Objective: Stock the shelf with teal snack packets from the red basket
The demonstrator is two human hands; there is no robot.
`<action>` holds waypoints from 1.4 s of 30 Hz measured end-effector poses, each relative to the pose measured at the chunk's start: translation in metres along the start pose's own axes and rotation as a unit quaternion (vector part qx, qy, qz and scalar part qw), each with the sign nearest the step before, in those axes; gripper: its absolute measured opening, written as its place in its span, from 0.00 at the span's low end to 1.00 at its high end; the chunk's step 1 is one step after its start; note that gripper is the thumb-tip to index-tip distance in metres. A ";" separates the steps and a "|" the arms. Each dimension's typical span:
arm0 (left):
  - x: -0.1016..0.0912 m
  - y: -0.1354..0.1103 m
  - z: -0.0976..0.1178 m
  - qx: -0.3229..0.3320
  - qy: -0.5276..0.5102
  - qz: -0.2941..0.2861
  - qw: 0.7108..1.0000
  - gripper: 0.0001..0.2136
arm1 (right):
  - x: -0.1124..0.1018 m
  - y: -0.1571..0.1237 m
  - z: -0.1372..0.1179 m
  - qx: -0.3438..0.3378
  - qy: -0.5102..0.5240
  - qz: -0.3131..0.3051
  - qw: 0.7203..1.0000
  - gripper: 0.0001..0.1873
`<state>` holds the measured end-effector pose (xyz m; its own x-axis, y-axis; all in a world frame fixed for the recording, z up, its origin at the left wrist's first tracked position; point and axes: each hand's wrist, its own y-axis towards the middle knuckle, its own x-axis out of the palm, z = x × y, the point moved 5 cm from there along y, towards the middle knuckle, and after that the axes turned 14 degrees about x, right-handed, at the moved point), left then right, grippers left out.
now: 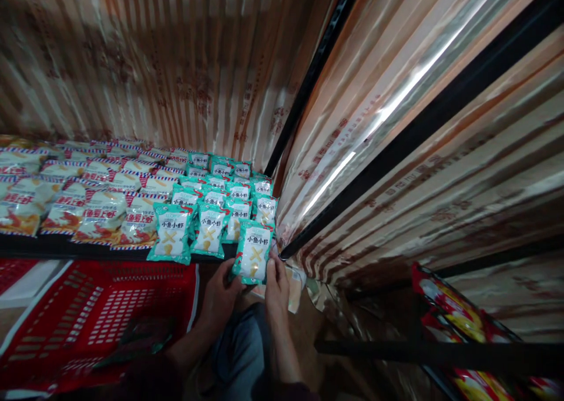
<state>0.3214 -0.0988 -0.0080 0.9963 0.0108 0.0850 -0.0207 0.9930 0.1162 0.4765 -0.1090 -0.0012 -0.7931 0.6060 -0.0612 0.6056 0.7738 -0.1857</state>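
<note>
Between my two hands is a small snack bag (pixel 254 253), teal-edged with a white front, held upright at the shelf's front right corner. My left hand (pixel 223 290) grips its lower left side, fingers closed. On its right edge my right hand (pixel 277 280) is closed too. Matching teal bags (pixel 209 229) stand in rows just behind and to the left. Farther left, white bags with red lettering (pixel 103 215) fill the same shelf.
A red plastic basket (pixel 163 283) sits below the shelf at left, with a dark packet inside. Striped sheeting (pixel 211 54) lines the back and right, crossed by black frame bars (pixel 423 113). Red and yellow packets (pixel 462 310) are at lower right.
</note>
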 end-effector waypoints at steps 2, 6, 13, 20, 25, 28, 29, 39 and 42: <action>-0.001 0.004 -0.001 0.006 0.002 0.016 1.000 0.18 | 0.003 -0.003 0.006 0.026 0.014 -0.032 0.999 0.34; 0.001 0.010 -0.002 -0.004 0.005 0.029 1.000 0.18 | 0.011 -0.008 0.023 0.075 0.057 -0.092 0.991 0.40; 0.018 0.014 0.008 -0.033 -0.027 0.013 0.999 0.21 | 0.010 -0.007 0.030 0.100 0.153 -0.078 0.980 0.40; 0.027 0.017 0.018 -0.009 -0.030 0.014 0.999 0.16 | 0.009 -0.007 0.017 0.056 0.145 -0.035 0.987 0.39; 0.035 0.023 0.013 0.015 -0.037 0.006 0.999 0.07 | 0.005 -0.007 0.015 0.037 0.131 0.038 0.990 0.32; 0.037 0.027 0.010 0.021 -0.025 0.018 0.999 0.04 | 0.005 -0.007 0.011 0.016 0.115 0.046 0.992 0.24; 0.037 0.029 0.010 0.023 -0.022 0.025 0.999 0.04 | 0.006 -0.006 0.011 0.012 0.111 0.044 0.993 0.22; 0.044 0.040 -0.003 0.020 -0.038 0.031 0.999 0.07 | 0.006 0.007 0.014 -0.044 0.087 0.075 0.992 0.23; 0.046 0.047 -0.006 0.022 -0.039 0.038 0.998 0.07 | 0.012 0.003 0.016 -0.046 0.082 0.060 0.994 0.27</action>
<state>0.3668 -0.0513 -0.0047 0.9822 0.0759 0.1719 -0.1022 0.9834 0.1497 0.4674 -0.1023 -0.0183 -0.6973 0.7117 0.0851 0.7052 0.7024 -0.0962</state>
